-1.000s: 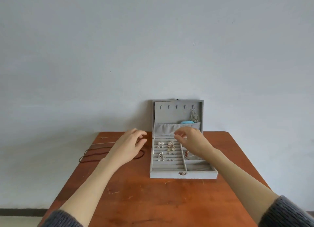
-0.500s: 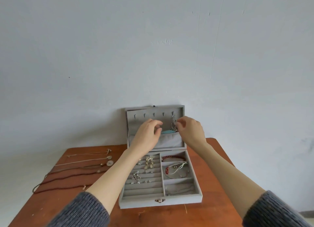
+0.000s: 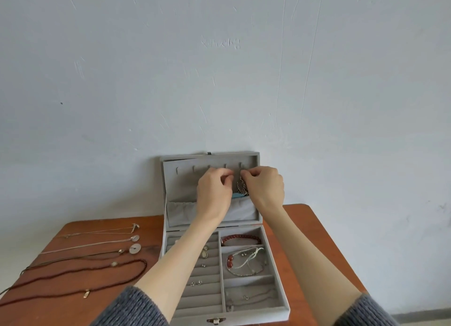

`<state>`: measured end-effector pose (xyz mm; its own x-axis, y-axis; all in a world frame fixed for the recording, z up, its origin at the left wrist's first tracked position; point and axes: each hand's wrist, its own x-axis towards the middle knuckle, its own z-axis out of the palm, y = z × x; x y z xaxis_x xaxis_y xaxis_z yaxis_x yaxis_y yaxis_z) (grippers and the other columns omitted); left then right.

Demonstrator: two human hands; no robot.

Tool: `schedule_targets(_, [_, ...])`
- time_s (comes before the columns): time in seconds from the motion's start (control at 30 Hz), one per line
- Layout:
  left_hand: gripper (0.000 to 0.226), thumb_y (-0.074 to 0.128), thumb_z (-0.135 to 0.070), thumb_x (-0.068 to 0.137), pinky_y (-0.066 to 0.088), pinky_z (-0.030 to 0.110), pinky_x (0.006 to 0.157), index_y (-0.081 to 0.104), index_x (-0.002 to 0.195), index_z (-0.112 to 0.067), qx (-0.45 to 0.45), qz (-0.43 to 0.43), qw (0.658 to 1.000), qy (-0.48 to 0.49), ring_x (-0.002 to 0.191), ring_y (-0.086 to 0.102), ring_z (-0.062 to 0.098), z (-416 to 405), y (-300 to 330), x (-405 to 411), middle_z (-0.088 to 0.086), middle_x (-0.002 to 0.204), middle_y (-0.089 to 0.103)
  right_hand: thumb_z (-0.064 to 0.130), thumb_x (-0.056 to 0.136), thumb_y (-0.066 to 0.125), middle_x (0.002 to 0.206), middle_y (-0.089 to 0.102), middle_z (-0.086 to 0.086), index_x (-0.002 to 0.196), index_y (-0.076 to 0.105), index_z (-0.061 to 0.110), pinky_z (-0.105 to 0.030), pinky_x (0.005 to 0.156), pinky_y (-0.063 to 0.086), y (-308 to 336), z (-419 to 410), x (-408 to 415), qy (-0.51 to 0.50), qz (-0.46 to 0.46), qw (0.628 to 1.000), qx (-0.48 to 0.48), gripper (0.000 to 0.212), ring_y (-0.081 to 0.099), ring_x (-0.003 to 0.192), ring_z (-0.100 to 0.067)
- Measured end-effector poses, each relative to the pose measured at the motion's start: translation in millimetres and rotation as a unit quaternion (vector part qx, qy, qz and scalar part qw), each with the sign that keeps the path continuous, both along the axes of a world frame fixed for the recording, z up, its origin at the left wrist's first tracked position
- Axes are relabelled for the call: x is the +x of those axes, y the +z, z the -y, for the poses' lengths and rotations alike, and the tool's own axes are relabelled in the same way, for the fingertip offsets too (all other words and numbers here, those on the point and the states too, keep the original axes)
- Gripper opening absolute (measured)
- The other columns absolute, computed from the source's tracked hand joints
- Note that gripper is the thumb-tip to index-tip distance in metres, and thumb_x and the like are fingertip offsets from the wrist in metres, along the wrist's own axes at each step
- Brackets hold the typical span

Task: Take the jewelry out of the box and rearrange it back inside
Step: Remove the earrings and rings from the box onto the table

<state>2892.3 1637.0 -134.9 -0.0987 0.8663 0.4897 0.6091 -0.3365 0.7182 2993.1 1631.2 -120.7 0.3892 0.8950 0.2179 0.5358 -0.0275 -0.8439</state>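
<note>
Hands both pinching: our left hand (image 3: 214, 191) and right hand (image 3: 264, 187) are closing fingertips on the silver necklace (image 3: 241, 186) hanging from the box lid (image 3: 180, 179) hook, far desk edge. Light, limp, tangle-prone chain; we're gripping near the hook.

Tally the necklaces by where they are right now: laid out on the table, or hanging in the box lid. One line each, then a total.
Laid out on the table, left of the box: 5 necklaces
Hanging in the lid, between the left hand and right hand: 1 necklace
Total: 6
</note>
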Motion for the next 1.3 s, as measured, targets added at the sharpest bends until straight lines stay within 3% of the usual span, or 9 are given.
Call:
schedule_targets(0.2, [0.018, 0.056, -0.01, 0.089, 0.037, 0.015, 0.077, 0.07, 0.099, -0.01, -0.007, 0.011, 1.0, -0.007, 0.087, 0.058, 0.016, 1, 1, 1, 0.007, 0.099, 0.066, 0.025, 0.087, 0.054, 0.068, 0.057, -0.003, 0.069, 0.06, 0.018, -0.027, 0.061, 0.037, 3, -6, -2, -0.005, 0.027, 0.999, -0.019, 0.02, 0.051, 0.068, -0.025])
schedule_targets(0.5, [0.016, 0.056, -0.013, 0.089, 0.036, 0.011, 0.075, 0.07, 0.097, -0.009, -0.021, 0.014, 1.0, -0.014, 0.085, 0.059, 0.012, 5, 7, 0, 0.006, 0.098, 0.069, 0.014, 0.086, 0.053, 0.046, 0.044, 0.002, 0.059, 0.056, 0.012, -0.027, 0.054, 0.036, 12, -4, -5, 0.012, -0.113, 0.99, 0.085, 0.027, 0.041, 0.048, -0.015])
schedule_targets(0.63, [0.016, 0.056, -0.014, 0.09, 0.041, 0.021, 0.081, 0.069, 0.098, -0.011, -0.012, -0.01, 1.0, -0.01, 0.09, 0.06, 0.019, 3, 9, 3, 0.007, 0.098, 0.066, 0.018, 0.087, 0.056, 0.051, 0.048, 0.004, 0.077, 0.065, 0.012, -0.027, 0.057, 0.037, 12, 2, 5, 0.024, -0.193, 0.973, 0.128, 0.015, 0.042, 0.049, -0.01])
schedule_targets(0.77, [0.014, 0.057, -0.02, 0.089, 0.042, 0.026, 0.077, 0.068, 0.095, -0.013, 0.005, -0.047, 0.999, 0.019, 0.089, 0.059, 0.021, 0, 10, 12, 0.004, 0.095, 0.064, 0.019, 0.088, 0.058, 0.054, 0.047, 0.008, 0.075, 0.062, 0.014, -0.015, 0.051, 0.036, 4, 15, 21, 0.038, -0.235, 0.963, 0.128, 0.015, 0.041, 0.044, -0.002])
schedule_targets(0.93, [0.022, 0.06, -0.035, 0.087, 0.037, 0.027, 0.064, 0.066, 0.091, -0.015, -0.009, -0.098, 0.991, 0.087, 0.086, 0.059, 0.019, 0, 7, 23, 0.0, 0.09, 0.065, 0.018, 0.088, 0.056, 0.072, 0.06, 0.003, 0.079, 0.062, 0.012, -0.02, 0.061, 0.037, -1, 22, 37, 0.034, -0.245, 0.961, 0.127, 0.011, 0.05, 0.063, -0.007])
schedule_targets(1.1, [0.02, 0.061, -0.031, 0.086, 0.036, 0.027, 0.061, 0.064, 0.076, -0.014, -0.033, -0.082, 0.991, 0.102, 0.081, 0.061, 0.026, -2, 7, 28, 0.003, 0.079, 0.067, 0.016, 0.087, 0.056, 0.084, 0.068, -0.005, 0.078, 0.061, 0.013, -0.019, 0.064, 0.041, -5, 23, 42, 0.04, -0.256, 0.958, 0.121, 0.01, 0.055, 0.071, -0.009])
schedule_targets(1.2, [0.018, 0.06, -0.028, 0.087, 0.038, 0.027, 0.062, 0.068, 0.079, -0.014, -0.036, -0.071, 0.991, 0.105, 0.083, 0.062, 0.025, 2, 12, 31, 0.003, 0.082, 0.07, 0.009, 0.085, 0.057, 0.076, 0.067, 0.001, 0.076, 0.062, 0.015, -0.017, 0.065, 0.042, -7, 24, 44, 0.047, -0.286, 0.949, 0.124, 0.012, 0.056, 0.064, -0.001])
schedule_targets(1.3, [0.019, 0.059, -0.027, 0.089, 0.038, 0.026, 0.063, 0.069, 0.081, -0.012, -0.032, -0.059, 0.992, 0.107, 0.085, 0.062, 0.025, 6, 14, 33, 0.003, 0.084, 0.07, 0.007, 0.085, 0.059, 0.077, 0.066, 0.002, 0.088, 0.065, 0.015, -0.011, 0.061, 0.043, -11, 26, 45, 0.059, -0.306, 0.944, 0.107, 0.01, 0.056, 0.063, 0.003])
